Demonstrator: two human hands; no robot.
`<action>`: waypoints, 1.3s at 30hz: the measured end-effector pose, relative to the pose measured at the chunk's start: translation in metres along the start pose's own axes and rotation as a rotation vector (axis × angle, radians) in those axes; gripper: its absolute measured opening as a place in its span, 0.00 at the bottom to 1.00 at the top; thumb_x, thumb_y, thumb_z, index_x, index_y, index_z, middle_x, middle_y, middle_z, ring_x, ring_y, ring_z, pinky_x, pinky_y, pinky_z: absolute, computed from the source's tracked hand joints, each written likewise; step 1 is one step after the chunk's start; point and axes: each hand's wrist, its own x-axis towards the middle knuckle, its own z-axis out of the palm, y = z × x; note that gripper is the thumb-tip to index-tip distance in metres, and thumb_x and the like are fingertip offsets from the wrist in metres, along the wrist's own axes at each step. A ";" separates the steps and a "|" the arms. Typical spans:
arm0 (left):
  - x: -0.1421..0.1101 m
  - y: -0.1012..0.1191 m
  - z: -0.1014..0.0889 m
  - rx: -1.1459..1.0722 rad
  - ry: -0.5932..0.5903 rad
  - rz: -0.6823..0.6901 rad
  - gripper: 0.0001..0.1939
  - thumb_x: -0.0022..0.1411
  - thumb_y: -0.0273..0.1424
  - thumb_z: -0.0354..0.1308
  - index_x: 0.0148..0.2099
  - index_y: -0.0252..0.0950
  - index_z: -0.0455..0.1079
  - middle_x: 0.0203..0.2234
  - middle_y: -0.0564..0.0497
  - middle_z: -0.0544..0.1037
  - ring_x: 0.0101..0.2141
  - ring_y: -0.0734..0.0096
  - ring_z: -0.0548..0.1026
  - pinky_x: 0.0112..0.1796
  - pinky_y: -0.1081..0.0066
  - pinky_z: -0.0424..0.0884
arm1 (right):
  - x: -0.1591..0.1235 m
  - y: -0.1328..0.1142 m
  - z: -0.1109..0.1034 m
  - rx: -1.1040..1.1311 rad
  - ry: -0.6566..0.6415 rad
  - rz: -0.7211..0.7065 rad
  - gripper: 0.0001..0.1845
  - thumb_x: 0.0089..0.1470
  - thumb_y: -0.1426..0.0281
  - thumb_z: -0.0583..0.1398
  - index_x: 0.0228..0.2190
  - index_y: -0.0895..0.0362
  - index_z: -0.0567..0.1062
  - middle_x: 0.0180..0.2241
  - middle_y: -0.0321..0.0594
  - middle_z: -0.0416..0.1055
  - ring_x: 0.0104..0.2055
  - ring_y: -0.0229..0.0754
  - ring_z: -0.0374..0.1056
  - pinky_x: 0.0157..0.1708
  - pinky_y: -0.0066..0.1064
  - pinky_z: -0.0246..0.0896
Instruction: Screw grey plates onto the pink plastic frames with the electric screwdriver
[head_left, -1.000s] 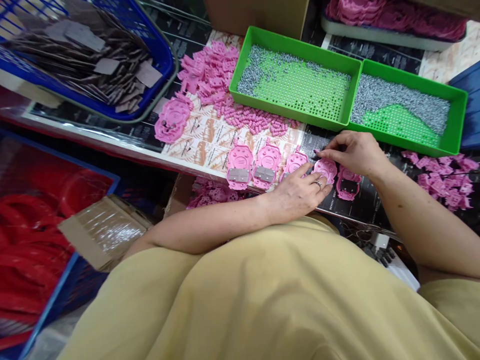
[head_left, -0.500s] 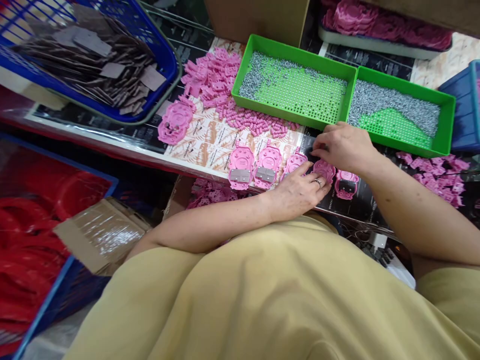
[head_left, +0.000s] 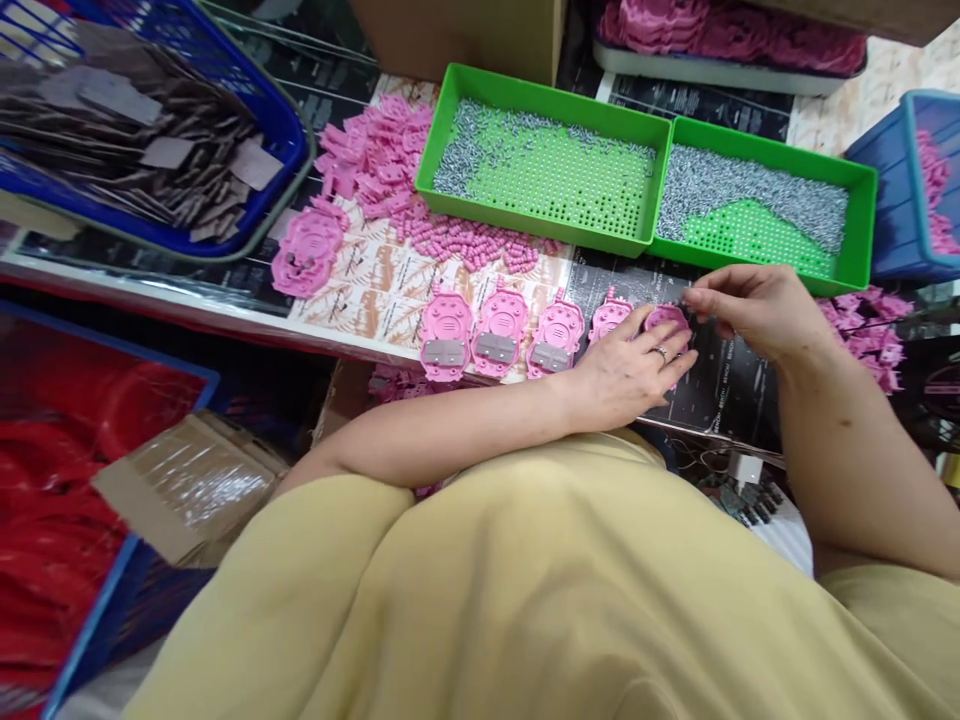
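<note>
A row of pink plastic housings [head_left: 500,333] lies along the table's near edge, three of them showing grey pads. My left hand [head_left: 628,372] lies flat with fingers stretched over the rightmost housing [head_left: 666,319] and partly hides it; a ring is on one finger. My right hand [head_left: 754,307] hovers just right of that housing with fingertips pinched together near its upper edge. What the pinch holds is too small to make out. Two green trays [head_left: 651,222] with small grey metal pins stand just behind my hands.
A blue basket [head_left: 262,190] of grey-brown pads sits at the back left. Loose pink parts [head_left: 390,165] and small pink pieces are heaped beside the left green tray. More pink parts [head_left: 862,320] lie at the right. A blue bin [head_left: 889,190] stands far right; a red-filled crate [head_left: 67,470] below left.
My right hand has drawn back from the tray's front wall to the right side of the rightmost housing. My left hand has slid right onto that housing. The camera view shifted rightward.
</note>
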 end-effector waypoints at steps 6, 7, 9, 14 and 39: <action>-0.006 0.000 0.008 0.018 -0.009 0.051 0.17 0.72 0.31 0.52 0.57 0.28 0.70 0.53 0.42 0.78 0.55 0.61 0.75 0.60 0.52 0.65 | 0.009 0.006 0.007 -0.114 -0.073 -0.118 0.18 0.43 0.53 0.67 0.29 0.55 0.81 0.29 0.39 0.77 0.28 0.37 0.68 0.30 0.32 0.64; -0.009 -0.001 0.008 0.017 -0.005 0.060 0.17 0.72 0.31 0.51 0.57 0.29 0.70 0.53 0.42 0.78 0.55 0.61 0.75 0.60 0.52 0.65 | 0.010 0.005 0.008 -0.140 -0.096 -0.137 0.16 0.44 0.55 0.67 0.29 0.54 0.82 0.30 0.39 0.78 0.31 0.38 0.70 0.34 0.33 0.66; -0.014 -0.003 0.006 0.017 -0.004 0.073 0.17 0.73 0.31 0.51 0.58 0.29 0.70 0.53 0.43 0.78 0.55 0.61 0.75 0.60 0.52 0.65 | 0.013 0.001 0.012 -0.189 -0.128 -0.145 0.11 0.46 0.59 0.66 0.29 0.53 0.82 0.31 0.37 0.79 0.33 0.40 0.72 0.38 0.33 0.67; -0.014 -0.002 0.006 0.010 -0.015 0.072 0.17 0.72 0.28 0.49 0.59 0.30 0.69 0.53 0.43 0.77 0.56 0.61 0.74 0.60 0.52 0.65 | 0.019 -0.004 0.024 -0.384 -0.164 -0.163 0.08 0.51 0.64 0.64 0.30 0.53 0.82 0.31 0.36 0.78 0.32 0.39 0.71 0.36 0.32 0.65; -0.018 -0.005 0.008 -0.067 0.017 0.088 0.16 0.71 0.28 0.53 0.58 0.28 0.69 0.55 0.39 0.76 0.56 0.59 0.75 0.60 0.49 0.65 | -0.031 0.063 -0.029 -0.965 0.526 -0.076 0.18 0.61 0.65 0.52 0.40 0.60 0.79 0.39 0.54 0.77 0.45 0.55 0.68 0.39 0.42 0.60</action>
